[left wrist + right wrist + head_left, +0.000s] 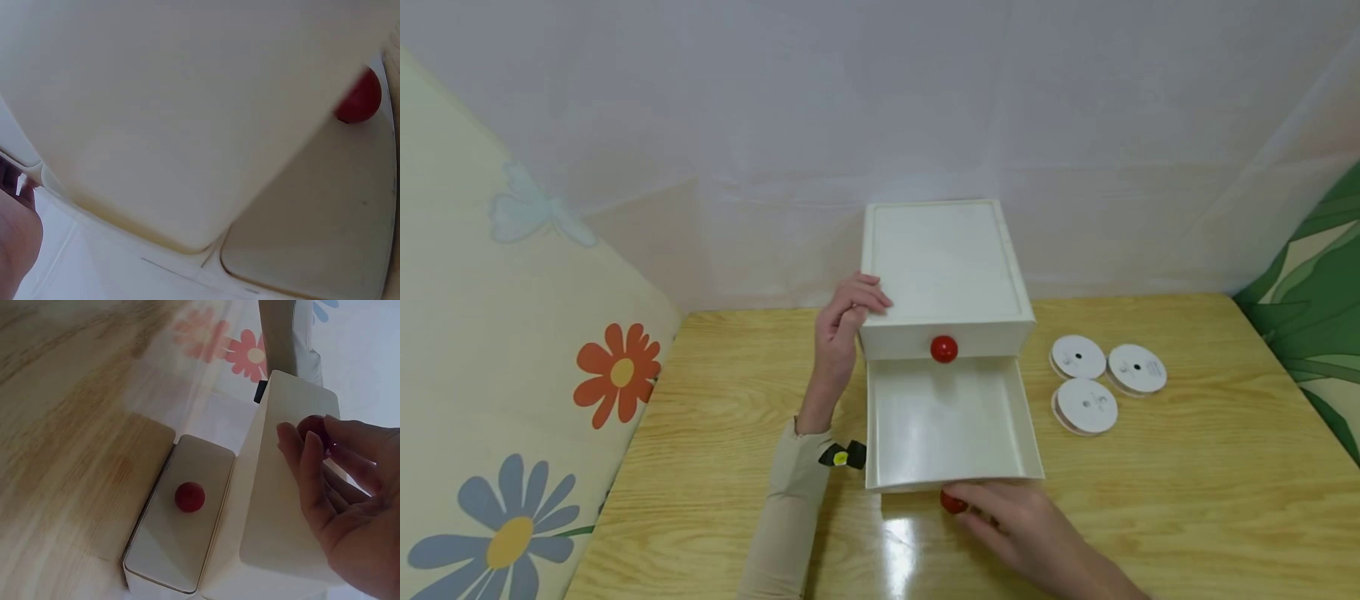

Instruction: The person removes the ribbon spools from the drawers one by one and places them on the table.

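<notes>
A white drawer unit (940, 262) stands on the table, with a pulled-out drawer (951, 421) whose inside shows nothing in it. My right hand (1026, 529) pinches that drawer's red round knob (953, 502) between thumb and fingers, seen closely in the right wrist view, where the hand (350, 500) is at the drawer front. My left hand (846, 321) rests on the unit's upper left edge, its fingers lying over the top. Above the pulled-out drawer is a closed drawer with a red knob (943, 349). Below it, another closed drawer front (165, 550) has its own red knob (189, 497).
Three white ribbon spools (1085, 406) lie flat, grouped on the wooden table (1217, 467) right of the unit. A pale curtain (775, 125) hangs behind. Flower-patterned panel (535, 367) stands at the left, and a green leaf print (1322, 292) at the right.
</notes>
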Tool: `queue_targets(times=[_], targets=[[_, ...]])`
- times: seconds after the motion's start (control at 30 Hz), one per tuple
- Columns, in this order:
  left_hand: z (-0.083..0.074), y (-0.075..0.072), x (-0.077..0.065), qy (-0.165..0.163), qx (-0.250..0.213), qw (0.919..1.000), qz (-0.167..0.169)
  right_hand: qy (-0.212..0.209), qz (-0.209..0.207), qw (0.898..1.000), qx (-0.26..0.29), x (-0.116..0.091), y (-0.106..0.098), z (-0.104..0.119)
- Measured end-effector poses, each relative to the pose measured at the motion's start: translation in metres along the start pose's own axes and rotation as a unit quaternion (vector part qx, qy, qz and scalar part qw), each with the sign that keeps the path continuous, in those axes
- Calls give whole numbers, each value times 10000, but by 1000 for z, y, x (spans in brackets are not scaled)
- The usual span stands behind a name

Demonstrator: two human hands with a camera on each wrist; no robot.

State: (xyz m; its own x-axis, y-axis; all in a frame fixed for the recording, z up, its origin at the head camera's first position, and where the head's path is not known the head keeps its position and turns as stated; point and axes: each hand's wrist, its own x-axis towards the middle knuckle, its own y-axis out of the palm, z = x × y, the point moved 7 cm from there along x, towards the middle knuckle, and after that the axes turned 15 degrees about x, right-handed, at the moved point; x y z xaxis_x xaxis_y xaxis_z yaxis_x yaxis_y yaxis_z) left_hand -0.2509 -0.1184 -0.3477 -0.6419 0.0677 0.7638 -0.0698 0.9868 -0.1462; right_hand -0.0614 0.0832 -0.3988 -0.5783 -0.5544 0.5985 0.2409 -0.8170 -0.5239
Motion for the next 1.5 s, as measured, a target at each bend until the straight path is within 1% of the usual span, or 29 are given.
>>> queue_targets(times=[0.1,0.23,0.37,0.5,0.6,0.73,0.93,1.23,1.37,1.5], targets=[[0,-2,-1,-7,23,10000,-13,-175,-88,9998,50,2,-1,-1],[0,-4,-1,-28,47,10000,-34,-179,-137,9996,177,6,-3,-3],[1,-4,-1,-39,52,10000,-70,-102,-151,9995,259,11,-5,-5],[1,0,0,7,10,10000,-14,-1,-213,9995,242,17,-7,-8],[0,3,1,78,-14,10000,49,174,-282,9993,173,23,-10,-12],[-1,2,2,52,0,10000,43,400,-287,9987,126,32,-12,-20],[-1,0,1,11,72,10000,65,374,-335,9987,31,45,-14,-34],[0,2,0,-8,51,10000,79,412,-477,9979,-172,57,-20,-51],[0,2,0,-18,52,10000,73,488,-492,9974,-211,63,-21,-56],[0,1,0,-18,33,10000,59,725,-523,9957,-229,67,-24,-63]])
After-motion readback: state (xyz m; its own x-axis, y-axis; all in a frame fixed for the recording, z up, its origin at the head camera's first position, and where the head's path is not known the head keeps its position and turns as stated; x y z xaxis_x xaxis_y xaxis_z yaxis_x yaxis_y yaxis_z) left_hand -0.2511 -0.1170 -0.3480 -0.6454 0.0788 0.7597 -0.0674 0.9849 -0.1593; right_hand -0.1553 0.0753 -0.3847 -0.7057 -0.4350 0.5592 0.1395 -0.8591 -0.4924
